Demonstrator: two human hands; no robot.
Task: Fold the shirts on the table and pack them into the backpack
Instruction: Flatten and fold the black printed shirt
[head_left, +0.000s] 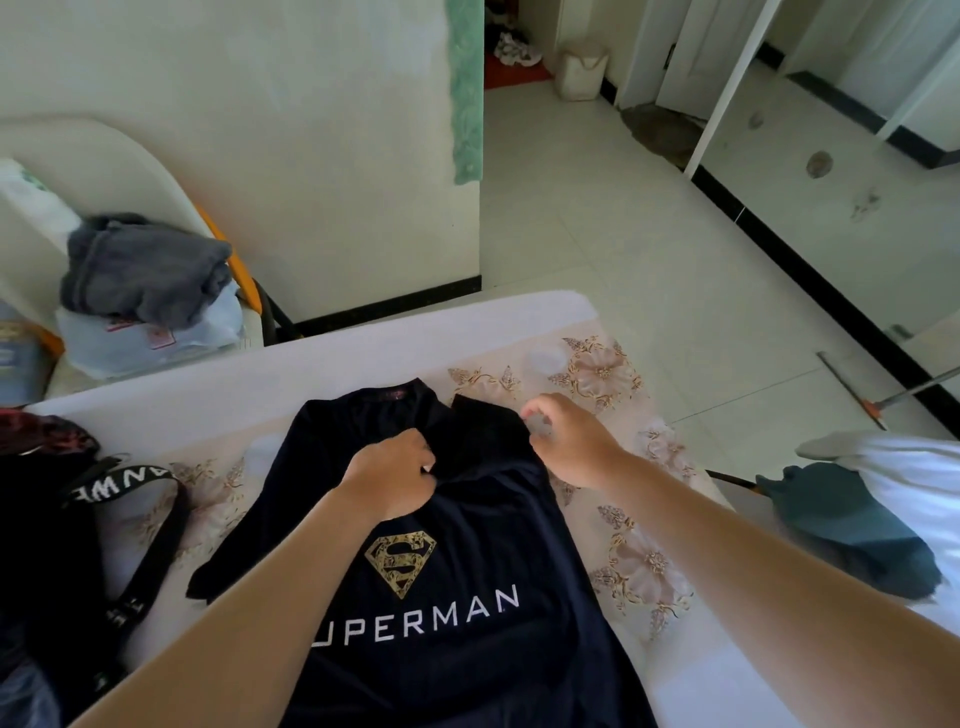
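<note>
A dark navy shirt (483, 649) with a gold S emblem and the word SUPERMAN lies face up on the floral-covered table (644, 566). Its right sleeve is folded in over the chest. My left hand (392, 480) is closed, pinching the cloth near the collar. My right hand (569, 441) rests at the shirt's right shoulder edge with fingers curled and apart; I cannot tell if it pinches fabric. The black backpack (47, 561) with white-lettered straps sits at the table's left edge.
A teal garment (852, 530) and a white cloth (914, 478) lie at the right. On a chair at the left rest a grey garment (145, 270) and plastic bags. Tiled floor stretches beyond the table, with a squeegee (872, 405) lying on it.
</note>
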